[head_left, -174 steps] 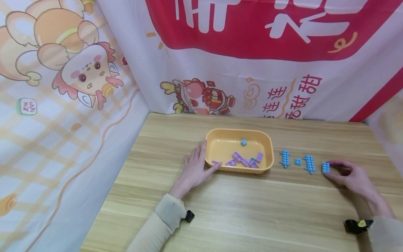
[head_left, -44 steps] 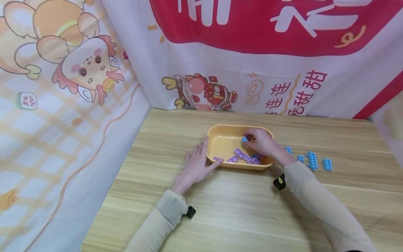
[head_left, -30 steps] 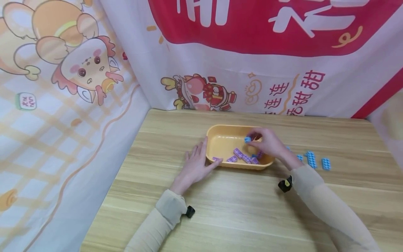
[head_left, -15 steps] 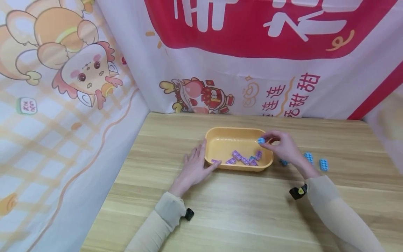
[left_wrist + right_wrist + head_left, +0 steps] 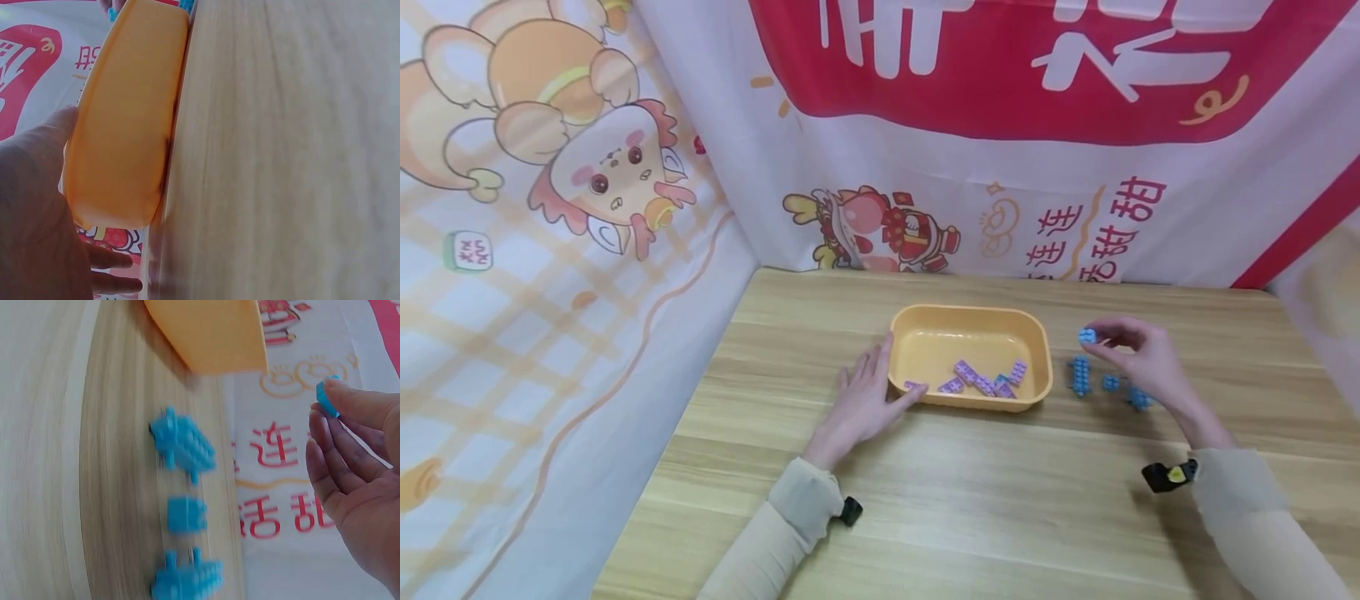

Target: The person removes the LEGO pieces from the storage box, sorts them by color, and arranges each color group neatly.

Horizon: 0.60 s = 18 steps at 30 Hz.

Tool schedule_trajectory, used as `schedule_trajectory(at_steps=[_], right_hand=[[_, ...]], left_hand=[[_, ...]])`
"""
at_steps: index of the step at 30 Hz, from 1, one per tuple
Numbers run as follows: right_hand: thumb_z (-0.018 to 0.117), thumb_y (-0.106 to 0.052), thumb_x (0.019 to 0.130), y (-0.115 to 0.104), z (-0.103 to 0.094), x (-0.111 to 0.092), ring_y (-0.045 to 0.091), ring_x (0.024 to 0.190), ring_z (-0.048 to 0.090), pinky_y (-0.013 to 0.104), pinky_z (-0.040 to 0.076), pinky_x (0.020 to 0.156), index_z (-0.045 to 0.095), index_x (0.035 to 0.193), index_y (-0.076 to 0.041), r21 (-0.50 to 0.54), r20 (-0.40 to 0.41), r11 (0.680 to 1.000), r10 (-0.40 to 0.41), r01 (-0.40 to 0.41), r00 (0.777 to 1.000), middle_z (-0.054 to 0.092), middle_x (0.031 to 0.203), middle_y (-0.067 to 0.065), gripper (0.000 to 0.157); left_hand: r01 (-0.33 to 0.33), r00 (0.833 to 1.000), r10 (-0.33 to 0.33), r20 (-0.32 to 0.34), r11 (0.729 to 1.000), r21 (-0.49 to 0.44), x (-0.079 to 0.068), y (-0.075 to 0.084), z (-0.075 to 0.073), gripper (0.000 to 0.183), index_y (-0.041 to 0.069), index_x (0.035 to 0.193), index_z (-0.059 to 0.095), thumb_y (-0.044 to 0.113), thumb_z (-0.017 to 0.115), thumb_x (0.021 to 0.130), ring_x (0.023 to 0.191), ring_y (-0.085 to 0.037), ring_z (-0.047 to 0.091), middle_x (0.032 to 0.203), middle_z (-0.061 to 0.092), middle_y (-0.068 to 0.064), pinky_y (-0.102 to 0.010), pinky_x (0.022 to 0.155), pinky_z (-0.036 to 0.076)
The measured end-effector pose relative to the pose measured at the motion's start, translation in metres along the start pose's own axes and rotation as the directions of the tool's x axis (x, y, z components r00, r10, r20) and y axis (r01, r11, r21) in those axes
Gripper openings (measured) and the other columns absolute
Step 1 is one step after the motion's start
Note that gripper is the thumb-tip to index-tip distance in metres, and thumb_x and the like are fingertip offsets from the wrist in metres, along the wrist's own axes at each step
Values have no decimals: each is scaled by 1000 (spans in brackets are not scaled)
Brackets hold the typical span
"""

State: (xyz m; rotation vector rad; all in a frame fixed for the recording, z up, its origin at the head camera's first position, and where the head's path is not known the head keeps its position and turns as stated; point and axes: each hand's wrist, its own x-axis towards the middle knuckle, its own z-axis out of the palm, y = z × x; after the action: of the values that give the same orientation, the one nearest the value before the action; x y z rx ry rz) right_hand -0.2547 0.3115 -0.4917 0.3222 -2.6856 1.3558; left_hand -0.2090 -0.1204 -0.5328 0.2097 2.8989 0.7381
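Shifts small blue block, pinched in right hand, from over the right rim of tub to the table space beyond. Head view: rests left hand, fingers nearly straight, against the tub's left end; shows smooth orange plastic, purple studded bricks inside, and blue studded pieces lined up on wood-grain table. Left wrist view: spreads thumb and fingers around the rounded end. Right wrist view: holds block aloft between thumb and fingertip, other fingers loosely bent, near pegged blue pieces and printed fabric.
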Motion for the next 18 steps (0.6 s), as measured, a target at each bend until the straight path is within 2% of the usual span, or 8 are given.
schedule_trajectory(at_steps=[3,8,13,18], right_hand=[[80,-10,102,10,-13,-7,-11,90,64,7,54,75,72,129,5,23,-23,1000,14,-13,1000,68,102,-37,32],[81,-3,98,28,-34,-17,-12,89,67,3,54,77,72,126,5,83,-60,996,26,-21,998,71,101,-36,31],[83,-5,98,55,-52,-31,-14,87,67,2,53,75,75,123,-8,111,-76,988,114,-105,991,71,98,-37,26],[80,-10,101,80,-68,-48,-16,89,66,2,53,75,75,125,-14,128,-76,977,183,-173,980,71,100,-38,25]], left_hand=[[5,1000,-5,2,1000,7,0,0,0,116,35,175,-18,96,37,94,172,-42,16,187,12,-12,-70,138,5],[5,1000,-5,1,1000,0,-1,1,0,115,35,175,-18,95,39,95,172,-42,17,187,13,-13,-70,138,5],[7,1000,-7,4,1000,-24,-1,0,1,114,36,175,-18,92,43,96,172,-43,17,186,12,-14,-72,137,7],[19,1000,-18,7,998,-56,-1,1,0,115,38,175,-18,92,46,96,172,-44,16,187,10,-15,-75,136,7]])
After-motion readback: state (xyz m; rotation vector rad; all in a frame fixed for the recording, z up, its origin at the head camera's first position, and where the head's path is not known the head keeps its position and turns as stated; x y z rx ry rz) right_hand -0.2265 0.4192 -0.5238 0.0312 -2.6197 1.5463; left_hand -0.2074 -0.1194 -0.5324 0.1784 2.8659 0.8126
